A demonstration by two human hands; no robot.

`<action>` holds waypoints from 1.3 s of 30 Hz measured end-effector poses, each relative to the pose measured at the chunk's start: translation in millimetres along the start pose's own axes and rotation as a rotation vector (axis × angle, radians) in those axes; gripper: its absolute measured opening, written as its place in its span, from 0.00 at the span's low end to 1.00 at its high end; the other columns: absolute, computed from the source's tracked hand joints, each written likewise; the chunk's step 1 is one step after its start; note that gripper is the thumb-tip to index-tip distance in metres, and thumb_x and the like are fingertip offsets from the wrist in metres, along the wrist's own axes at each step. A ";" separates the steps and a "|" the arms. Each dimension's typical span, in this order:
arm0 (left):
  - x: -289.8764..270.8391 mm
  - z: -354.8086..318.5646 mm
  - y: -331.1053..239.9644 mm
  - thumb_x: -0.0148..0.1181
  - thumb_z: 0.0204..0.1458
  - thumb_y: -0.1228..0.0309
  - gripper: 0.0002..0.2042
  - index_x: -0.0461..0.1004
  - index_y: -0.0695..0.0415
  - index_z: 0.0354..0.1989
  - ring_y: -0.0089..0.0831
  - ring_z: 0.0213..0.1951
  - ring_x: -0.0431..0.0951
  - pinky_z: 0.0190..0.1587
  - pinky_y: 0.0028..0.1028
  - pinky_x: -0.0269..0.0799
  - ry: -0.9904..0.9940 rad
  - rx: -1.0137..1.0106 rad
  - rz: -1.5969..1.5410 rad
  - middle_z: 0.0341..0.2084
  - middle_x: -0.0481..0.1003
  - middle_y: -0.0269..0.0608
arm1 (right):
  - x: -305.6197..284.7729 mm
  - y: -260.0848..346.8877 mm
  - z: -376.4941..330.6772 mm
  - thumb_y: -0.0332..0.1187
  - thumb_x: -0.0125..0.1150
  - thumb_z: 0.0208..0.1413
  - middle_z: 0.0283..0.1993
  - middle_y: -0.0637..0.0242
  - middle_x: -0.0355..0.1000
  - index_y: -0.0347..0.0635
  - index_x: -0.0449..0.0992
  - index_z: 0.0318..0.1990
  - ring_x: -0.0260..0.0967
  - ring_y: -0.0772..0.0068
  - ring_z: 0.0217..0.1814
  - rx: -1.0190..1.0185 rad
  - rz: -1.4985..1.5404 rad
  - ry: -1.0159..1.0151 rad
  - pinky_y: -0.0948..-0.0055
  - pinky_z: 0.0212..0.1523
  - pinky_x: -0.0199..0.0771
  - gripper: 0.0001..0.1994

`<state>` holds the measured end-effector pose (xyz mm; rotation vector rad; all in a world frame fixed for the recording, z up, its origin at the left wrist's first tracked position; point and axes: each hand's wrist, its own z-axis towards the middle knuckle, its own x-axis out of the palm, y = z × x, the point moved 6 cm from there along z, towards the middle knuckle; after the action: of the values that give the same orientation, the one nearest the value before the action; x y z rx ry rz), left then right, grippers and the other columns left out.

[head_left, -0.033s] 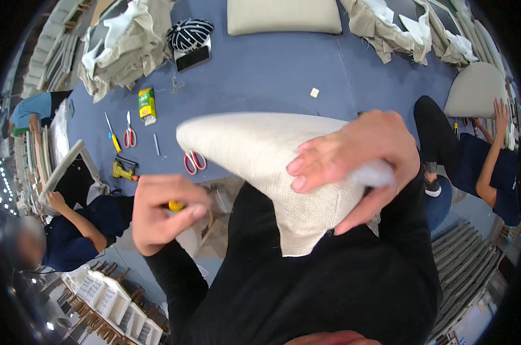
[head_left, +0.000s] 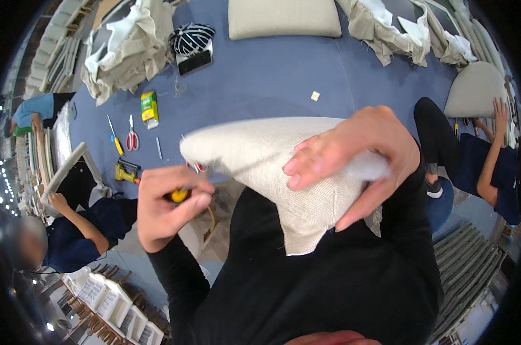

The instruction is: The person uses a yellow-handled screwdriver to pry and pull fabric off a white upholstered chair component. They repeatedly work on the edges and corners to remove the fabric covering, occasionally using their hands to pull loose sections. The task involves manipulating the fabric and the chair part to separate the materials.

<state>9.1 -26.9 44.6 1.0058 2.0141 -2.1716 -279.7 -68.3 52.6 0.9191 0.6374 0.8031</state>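
My right hand [head_left: 358,158] grips the narrow end of a beige fabric-covered cushion [head_left: 243,141]. Its fingers lie over the cloth and the thumb is below. A bit of white padding [head_left: 368,165] shows by the palm, and a loose fabric corner [head_left: 301,230] hangs down. Left of the cushion, my left hand [head_left: 171,207] is closed round a yellow-handled tool [head_left: 180,196]. Its thin blurred shaft points right, across the cushion's lower left edge; whether the tip touches the cloth I cannot tell. Red-handled scissors [head_left: 197,167] are partly hidden behind the cushion and hand.
On the blue table [head_left: 260,75] lie a yellow screwdriver [head_left: 118,144], scissors [head_left: 132,140], a staple gun [head_left: 126,171], a small box [head_left: 149,109], a phone [head_left: 195,63] and a cap [head_left: 192,39]. A finished-looking cushion [head_left: 284,20] and fabric-draped pieces stand beyond. Co-workers sit at both sides.
My left hand has shifted slightly right and up; the tool's handle and shaft show more clearly. My right hand keeps its grip on the cushion.
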 end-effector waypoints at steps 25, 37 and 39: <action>40.4 141.5 -29.8 0.72 0.61 0.71 0.09 0.79 0.64 0.41 0.14 0.31 0.70 0.35 0.21 0.68 -0.248 0.137 -0.457 0.27 0.77 0.28 | -37.4 -35.9 20.0 0.40 0.70 0.67 0.33 0.71 0.77 0.35 0.81 0.47 0.68 0.86 0.34 0.267 -0.376 -0.829 0.78 0.34 0.67 0.15; 45.3 151.7 -5.1 0.69 0.65 0.68 0.09 0.80 0.62 0.43 0.13 0.26 0.69 0.28 0.19 0.63 -0.146 0.229 -0.747 0.24 0.75 0.29 | -70.3 -64.9 -25.7 0.35 0.61 0.73 0.32 0.73 0.75 0.38 0.82 0.45 0.66 0.83 0.27 0.031 0.245 -1.251 0.77 0.29 0.63 0.10; 43.6 148.3 -1.4 0.68 0.66 0.68 0.09 0.80 0.62 0.42 0.14 0.25 0.70 0.28 0.19 0.64 -0.244 0.210 -0.759 0.24 0.75 0.29 | -68.9 -55.2 -21.6 0.30 0.58 0.73 0.38 0.69 0.78 0.36 0.82 0.45 0.71 0.79 0.33 -0.016 0.342 -1.440 0.76 0.34 0.69 0.08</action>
<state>-91.0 -142.2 20.7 -0.0901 2.3151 -2.6992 -316.5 -135.7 4.0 1.3242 -0.7954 0.2611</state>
